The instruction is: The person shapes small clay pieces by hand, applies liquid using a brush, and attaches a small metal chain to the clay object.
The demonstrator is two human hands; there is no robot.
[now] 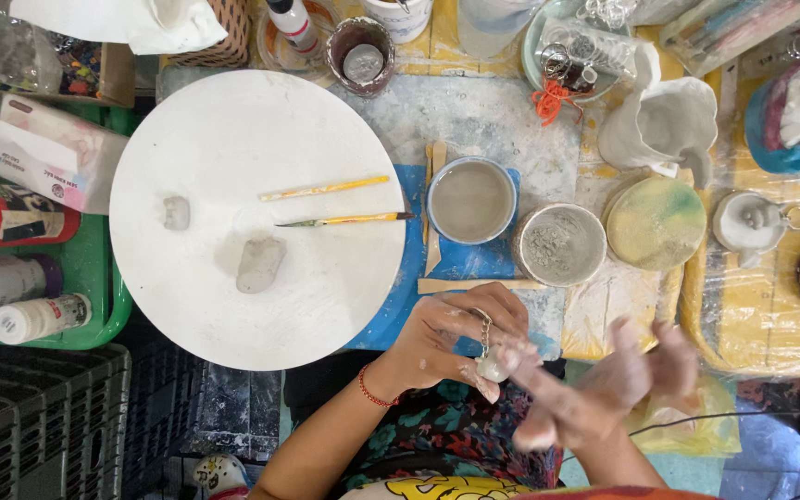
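Observation:
My left hand (451,338) holds a small white clay piece (491,366) with a metal keyring (484,324) on it, just below the table's near edge. A red bracelet circles that wrist. My right hand (608,389) is blurred, fingers spread, its fingertips touching the clay piece from the right. Both hands are smeared with pale clay. On the round white board (252,148) to the left lie a grey clay lump (259,264), a smaller clay bit (176,212) and two yellow-handled brushes (344,220).
A blue-rimmed bowl of grey water (470,200), a cup of grey slip (561,244) and a green-yellow round sponge (656,223) stand beyond my hands. Paint bottles (11,278) lie in a green tray (104,306) at left. Clay figures and keyrings crowd the right and back.

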